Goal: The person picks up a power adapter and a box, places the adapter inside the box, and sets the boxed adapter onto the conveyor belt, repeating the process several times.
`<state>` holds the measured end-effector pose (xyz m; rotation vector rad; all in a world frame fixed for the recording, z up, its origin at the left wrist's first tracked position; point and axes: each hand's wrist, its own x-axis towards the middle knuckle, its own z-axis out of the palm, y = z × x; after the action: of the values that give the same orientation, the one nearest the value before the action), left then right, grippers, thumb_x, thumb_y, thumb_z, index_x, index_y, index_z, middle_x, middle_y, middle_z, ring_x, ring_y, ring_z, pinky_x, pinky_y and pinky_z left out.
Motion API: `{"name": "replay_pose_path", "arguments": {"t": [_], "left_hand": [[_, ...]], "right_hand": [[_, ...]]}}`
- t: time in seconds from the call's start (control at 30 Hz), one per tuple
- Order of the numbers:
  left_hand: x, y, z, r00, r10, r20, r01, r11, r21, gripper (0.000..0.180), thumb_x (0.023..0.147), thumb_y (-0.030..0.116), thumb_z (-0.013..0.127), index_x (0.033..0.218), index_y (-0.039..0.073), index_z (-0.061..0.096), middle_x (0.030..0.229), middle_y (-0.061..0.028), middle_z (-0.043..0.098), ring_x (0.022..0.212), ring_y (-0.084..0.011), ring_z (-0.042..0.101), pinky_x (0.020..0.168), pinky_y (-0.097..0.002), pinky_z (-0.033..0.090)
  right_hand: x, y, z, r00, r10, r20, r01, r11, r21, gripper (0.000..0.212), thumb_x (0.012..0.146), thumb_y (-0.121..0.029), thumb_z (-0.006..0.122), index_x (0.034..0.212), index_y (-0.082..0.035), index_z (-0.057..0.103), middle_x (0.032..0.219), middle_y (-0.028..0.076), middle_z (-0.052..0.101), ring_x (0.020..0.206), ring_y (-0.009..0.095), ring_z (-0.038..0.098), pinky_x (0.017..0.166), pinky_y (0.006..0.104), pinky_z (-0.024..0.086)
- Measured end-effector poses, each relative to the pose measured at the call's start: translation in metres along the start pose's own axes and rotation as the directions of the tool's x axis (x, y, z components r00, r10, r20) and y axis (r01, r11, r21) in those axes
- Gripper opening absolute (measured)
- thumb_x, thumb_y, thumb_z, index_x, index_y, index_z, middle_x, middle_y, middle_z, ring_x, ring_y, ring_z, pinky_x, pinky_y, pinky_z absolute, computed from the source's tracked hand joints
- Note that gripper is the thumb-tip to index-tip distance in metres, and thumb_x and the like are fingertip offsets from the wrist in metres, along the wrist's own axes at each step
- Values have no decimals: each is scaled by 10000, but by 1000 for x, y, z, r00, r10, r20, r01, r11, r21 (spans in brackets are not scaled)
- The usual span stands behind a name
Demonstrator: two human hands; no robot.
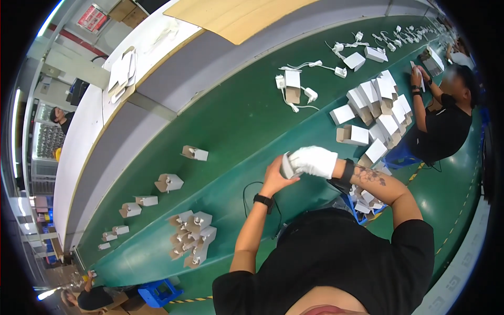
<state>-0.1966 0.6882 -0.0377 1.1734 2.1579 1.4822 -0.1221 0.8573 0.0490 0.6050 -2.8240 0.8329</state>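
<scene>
Left hand [274, 178]: bare, black band at the wrist, fingers curled round one side of a small pale item [286, 166]. Right hand [316, 161]: white-gloved, half closed against the item's other side — exact finger grip hidden by the glove, hold cannot be told.

Pale item: one, kind unclear, held between the hands above the teal worktop [231, 210].

White boxes [388, 125]: one heap, right of the hands. Open cartons [202, 220]: one close cluster, left.

Green belt [226, 126]: beyond the worktop — bearing spaced cartons and white corded adapters [311, 95].
</scene>
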Motion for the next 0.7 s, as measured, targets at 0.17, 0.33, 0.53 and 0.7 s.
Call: {"name": "replay_pose_path", "arguments": {"t": [0.17,0.33,0.53,0.7], "left_hand": [[19,-9,1,1000,-15,-13,15,1000,-4,704,531,197,845,1146,62,530,1114,-119,583,1037,-265,558,913,-381,437],[40,-44,-2,993,-31,-115,43,994,103,628,536,171,828,1089,71,548,1053,-110,602,971,-290,565,862,-386,452],[83,-83,-43,926,21,-378,51,983,179,644,574,130,824,1130,21,517,1090,-126,563,990,-246,562,872,-358,454],[98,-139,-131,757,-237,-609,152,970,-188,740,591,19,804,1226,3,423,1145,-112,512,1042,-230,519,951,-363,410]], "right_hand": [[19,14,15,981,56,187,-49,998,-40,110,755,-120,572,839,-83,632,796,130,639,676,330,623,609,390,507],[52,61,32,903,241,355,-119,936,-332,81,768,-131,564,810,-89,619,810,104,642,717,316,626,633,385,509],[121,132,37,980,-122,-159,110,990,-83,188,808,-237,576,858,-63,627,856,142,650,796,313,629,688,403,506],[195,246,29,642,625,-444,-675,736,60,339,835,-380,581,916,-61,660,901,153,655,836,322,632,716,379,505]]}}
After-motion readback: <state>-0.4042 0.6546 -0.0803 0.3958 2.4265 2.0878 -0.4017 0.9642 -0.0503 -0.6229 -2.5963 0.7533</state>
